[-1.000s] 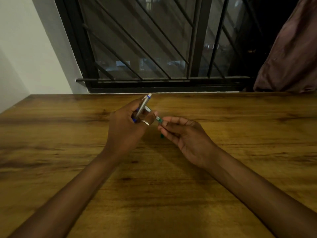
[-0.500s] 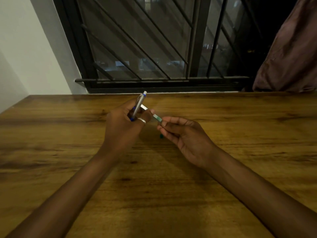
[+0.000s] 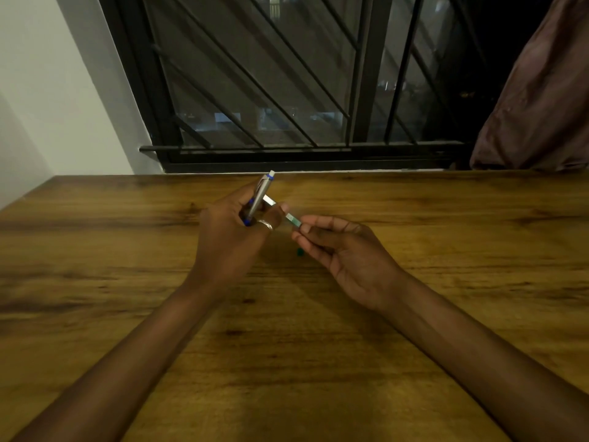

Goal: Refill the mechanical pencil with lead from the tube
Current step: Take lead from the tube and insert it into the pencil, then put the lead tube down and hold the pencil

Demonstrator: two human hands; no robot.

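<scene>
The person stands at the step of bringing the lead out of the tube, I think. The left hand [image 3: 234, 232] is closed around the pencil [image 3: 259, 196], which stands tilted in the fist with its white end pointing up toward the window [image 3: 271, 78]. The same hand also pinches the far end of the tube [image 3: 285, 213] with thumb and finger. The right hand [image 3: 344, 250], on the other side of the pencil, holds the near, green end of the tube with its fingertips [image 3: 299, 232]. Both hands hover above the wooden table [image 3: 446, 218], a little in front of the pencil's shadow. A small green thing [image 3: 299, 252] lies on the table below the pencil; perhaps it is the tube's cap, but I cannot tell. No lead is visible. Next, one thin stick must come out, which needs a very gentle pull so it does not break.
</scene>
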